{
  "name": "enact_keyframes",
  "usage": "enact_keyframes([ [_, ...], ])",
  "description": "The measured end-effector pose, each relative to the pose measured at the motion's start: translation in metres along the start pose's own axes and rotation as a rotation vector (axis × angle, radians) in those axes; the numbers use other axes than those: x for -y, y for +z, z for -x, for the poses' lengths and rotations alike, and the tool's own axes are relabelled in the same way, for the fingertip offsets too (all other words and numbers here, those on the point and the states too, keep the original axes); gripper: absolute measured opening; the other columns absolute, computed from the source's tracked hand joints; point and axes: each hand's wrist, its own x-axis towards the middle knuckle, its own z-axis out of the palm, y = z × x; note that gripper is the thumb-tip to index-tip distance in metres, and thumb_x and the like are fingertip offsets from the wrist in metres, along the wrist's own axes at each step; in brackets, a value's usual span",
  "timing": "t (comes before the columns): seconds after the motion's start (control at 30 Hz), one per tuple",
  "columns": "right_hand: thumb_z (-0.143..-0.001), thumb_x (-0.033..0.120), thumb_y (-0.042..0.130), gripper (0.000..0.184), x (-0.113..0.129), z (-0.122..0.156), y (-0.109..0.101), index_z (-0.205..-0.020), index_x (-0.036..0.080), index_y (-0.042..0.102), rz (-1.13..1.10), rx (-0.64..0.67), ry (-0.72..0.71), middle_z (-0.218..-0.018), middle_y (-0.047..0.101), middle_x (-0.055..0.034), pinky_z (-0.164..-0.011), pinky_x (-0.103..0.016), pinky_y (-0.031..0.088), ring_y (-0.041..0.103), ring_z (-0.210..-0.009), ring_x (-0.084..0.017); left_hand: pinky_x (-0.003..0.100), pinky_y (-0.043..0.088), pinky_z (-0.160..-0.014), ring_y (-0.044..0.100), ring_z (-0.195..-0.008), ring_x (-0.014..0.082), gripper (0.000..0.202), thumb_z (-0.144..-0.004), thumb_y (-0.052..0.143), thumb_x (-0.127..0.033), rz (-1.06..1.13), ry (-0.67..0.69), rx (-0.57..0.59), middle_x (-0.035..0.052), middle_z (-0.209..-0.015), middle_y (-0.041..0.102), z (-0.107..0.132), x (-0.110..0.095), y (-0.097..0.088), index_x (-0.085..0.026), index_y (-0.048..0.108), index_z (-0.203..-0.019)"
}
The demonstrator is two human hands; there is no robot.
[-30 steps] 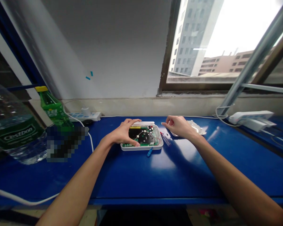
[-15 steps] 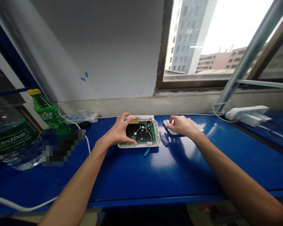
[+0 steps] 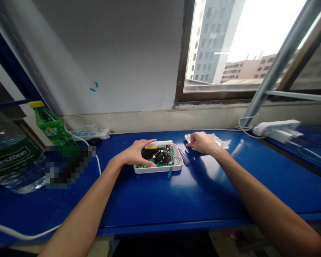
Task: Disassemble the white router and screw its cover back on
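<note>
White casing (image 3: 158, 170), in the head view, is lying on the bench (image 3: 149, 200); the left hand (image 3: 135, 153) is gripping its left end, best kept off the thin wires (image 3: 172, 157). Right hand (image 3: 202, 142) is hovering, curled, by the crinkled white piece (image 3: 220, 140), its hold unclear.

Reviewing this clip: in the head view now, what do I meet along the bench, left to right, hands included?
Large water bottle, green bottle, left power strip, left hand, open white device, purplish tool, right hand, right power strip.
</note>
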Motion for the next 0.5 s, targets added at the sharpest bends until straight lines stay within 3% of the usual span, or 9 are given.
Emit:
enact_keyframes([
  [0.2, -0.086, 0.039, 0.074, 0.028, -0.006, -0.004, 0.000, -0.069, 0.020, 0.062, -0.058, -0.071, -0.020, -0.074, 0.069, -0.0060, -0.059, -0.028, 0.037, 0.061, -0.069, -0.019, 0.052, 0.020, -0.126, 0.022, -0.154, 0.0378, 0.119, -0.063, 0.075, -0.081, -0.101, -0.031, 0.025, 0.0117, -0.166, 0.029, -0.005, 0.007, 0.002, -0.023, 0.036, -0.159],
  [0.5, -0.085, 0.037, 0.073, 0.030, -0.001, -0.009, 0.014, -0.066, 0.022, 0.056, -0.167, -0.116, -0.074, -0.067, 0.065, -0.0027, -0.057, -0.028, 0.036, 0.057, -0.064, -0.018, 0.053, 0.018, -0.127, 0.008, -0.157, 0.0373, 0.121, -0.063, 0.069, -0.087, -0.099, -0.066, 0.088, 0.0060, -0.171, 0.001, -0.001, 0.007, 0.001, -0.031, 0.027, -0.161],
])
